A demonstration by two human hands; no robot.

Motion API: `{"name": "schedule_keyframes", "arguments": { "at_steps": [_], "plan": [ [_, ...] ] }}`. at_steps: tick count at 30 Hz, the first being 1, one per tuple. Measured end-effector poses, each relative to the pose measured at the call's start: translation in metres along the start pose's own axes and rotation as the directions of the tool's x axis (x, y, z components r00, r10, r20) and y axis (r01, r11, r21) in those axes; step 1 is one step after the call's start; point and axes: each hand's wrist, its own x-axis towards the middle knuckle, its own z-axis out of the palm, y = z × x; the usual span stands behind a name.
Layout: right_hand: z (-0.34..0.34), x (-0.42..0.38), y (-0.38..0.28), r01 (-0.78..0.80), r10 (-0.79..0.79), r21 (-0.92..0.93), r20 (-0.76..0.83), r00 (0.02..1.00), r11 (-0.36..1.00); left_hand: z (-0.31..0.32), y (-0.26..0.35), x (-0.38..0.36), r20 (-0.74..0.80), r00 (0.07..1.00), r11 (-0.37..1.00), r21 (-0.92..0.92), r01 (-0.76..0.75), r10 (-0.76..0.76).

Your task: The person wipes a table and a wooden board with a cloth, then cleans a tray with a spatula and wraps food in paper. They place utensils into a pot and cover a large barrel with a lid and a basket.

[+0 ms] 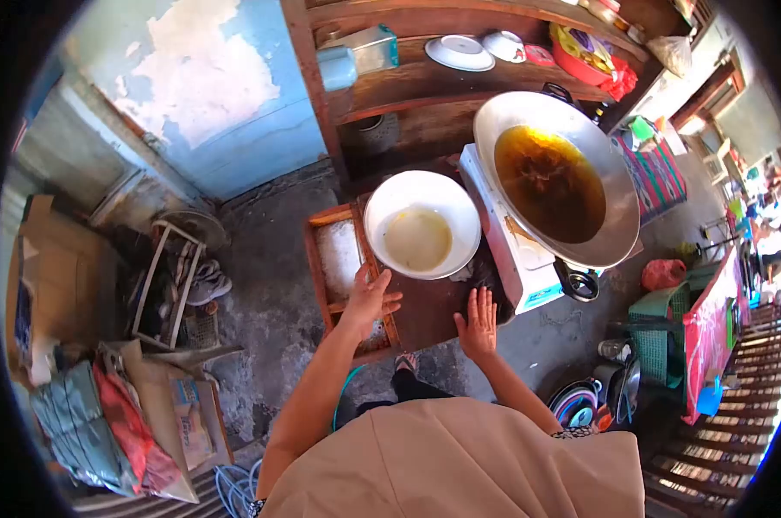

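So, both hands are held low at the near edge of the brown surface (425,315), and nothing can be seen carried in either. The left hand (367,302) is stretched out over the wooden tray (315,263) beside the bowl, grip apart, fingers spread. The right hand (478,326) is laid out flat-ish near the front edge, grip apart too, fingers straight; whether the surface is being touched can't be told from this angle.

The white bowl (462,226) is set just beyond the hands, between tray and stove (504,233), probably so it can be reached from either side. Some pale liquid (416,242) is held in the bottom of it. A dark crumpled thing (485,274), maybe a bag, is tucked by the stove.

The big wok (617,211) is sat on top of the stove, presumably so the amber liquid (553,186) can be heated; no flame can be made out. Spare dishes like the white plate (459,53) are stored on the shelf (412,79) behind, likely just for keeping.
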Motion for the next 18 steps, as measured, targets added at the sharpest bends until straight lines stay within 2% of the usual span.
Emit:
{"name": "schedule_keyframes", "arguments": {
  "at_steps": [3,7,8,9,11,13,15,16,17,18],
  "plan": [
    [0.01,0.016,-0.007,-0.059,0.055,-0.086,-0.045,0.997,0.995,0.014,0.009,0.013,0.036,0.999,0.996,-0.088,0.031,-0.028],
    [0.023,0.051,-0.012,-0.218,0.208,-0.078,-0.117,0.971,0.973,0.02,0.005,0.043,0.086,0.995,0.988,-0.139,0.063,-0.051],
    [0.026,0.06,-0.011,-0.23,0.221,-0.055,-0.133,0.966,0.972,0.025,0.006,0.043,0.028,0.999,0.985,-0.165,0.048,-0.044],
    [0.028,0.071,-0.01,-0.238,0.229,-0.057,-0.138,0.964,0.969,0.026,0.007,0.045,0.036,0.998,0.986,-0.16,0.051,-0.046],
    [0.033,0.087,-0.007,-0.22,0.201,-0.234,-0.105,0.974,0.947,0.025,0.005,0.043,0.045,0.995,0.989,-0.125,-0.078,0.084],
    [0.036,0.104,-0.006,-0.195,0.177,-0.245,-0.093,0.98,0.95,0.02,0.019,0.033,0.005,0.999,0.992,-0.12,-0.04,0.041],
    [0.035,0.119,-0.011,-0.241,0.236,-0.172,-0.051,0.97,0.955,-0.003,0.016,0.028,0.025,0.992,0.991,-0.064,-0.12,0.122],
    [0.035,0.127,-0.014,-0.239,0.227,-0.175,-0.089,0.97,0.955,-0.015,0.016,0.024,-0.012,0.996,0.993,-0.081,-0.091,0.09],
    [0.04,0.135,-0.008,-0.138,0.1,-0.222,-0.173,0.98,0.965,-0.026,0.018,0.016,-0.044,0.993,0.986,-0.117,-0.118,0.113],
    [0.041,0.145,-0.011,-0.136,0.099,-0.189,-0.194,0.976,0.973,-0.038,0.02,0.006,-0.078,0.987,0.977,-0.152,-0.149,0.138]
  ]
}}
